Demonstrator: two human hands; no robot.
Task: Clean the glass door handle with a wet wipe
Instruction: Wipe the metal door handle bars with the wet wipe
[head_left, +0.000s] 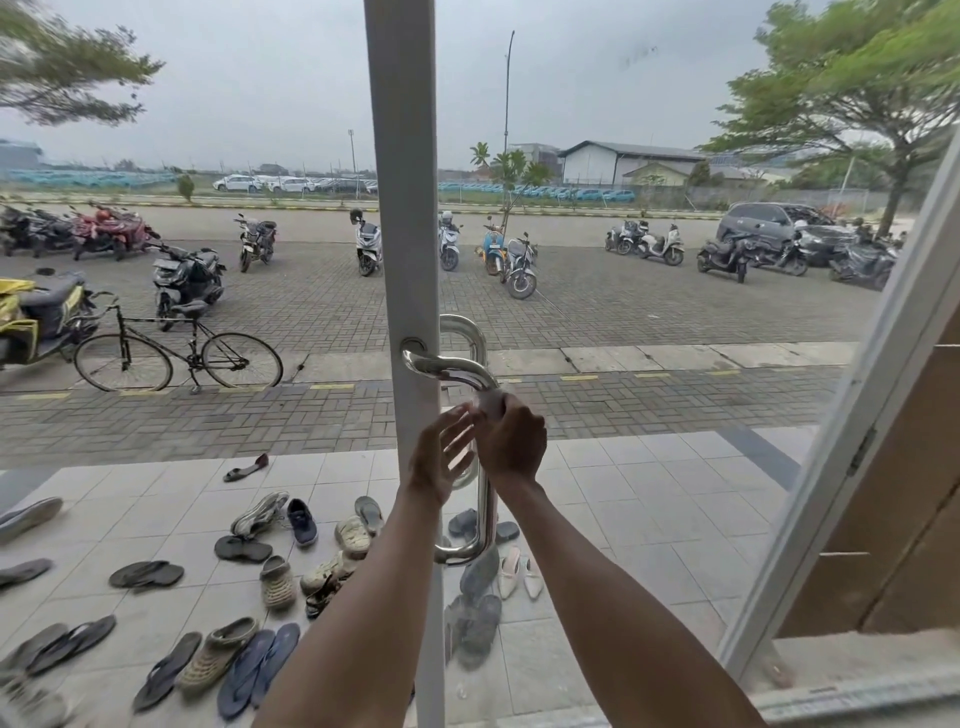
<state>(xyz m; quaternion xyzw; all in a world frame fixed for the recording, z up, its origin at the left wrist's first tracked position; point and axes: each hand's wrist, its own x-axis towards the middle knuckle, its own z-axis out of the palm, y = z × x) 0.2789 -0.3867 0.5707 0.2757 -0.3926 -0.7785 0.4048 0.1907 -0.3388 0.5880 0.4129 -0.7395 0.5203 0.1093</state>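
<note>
A polished steel pull handle (451, 368) is fixed to the white frame (410, 208) of a glass door, bending from its upper mount down to a lower mount near the floor. My right hand (511, 441) is closed around the vertical bar just under the upper bend, pressing a white wet wipe (491, 404) against the steel. My left hand (441, 457) hovers just left of it, fingers spread, palm toward the handle, holding nothing. My hands hide the middle stretch of the bar.
Through the glass lie several sandals and shoes (260, 571) on pale tiles, then a bicycle (176, 353) and parked motorbikes on brick paving. Another white door frame (852, 447) leans in at the right beside a brown wall (914, 493).
</note>
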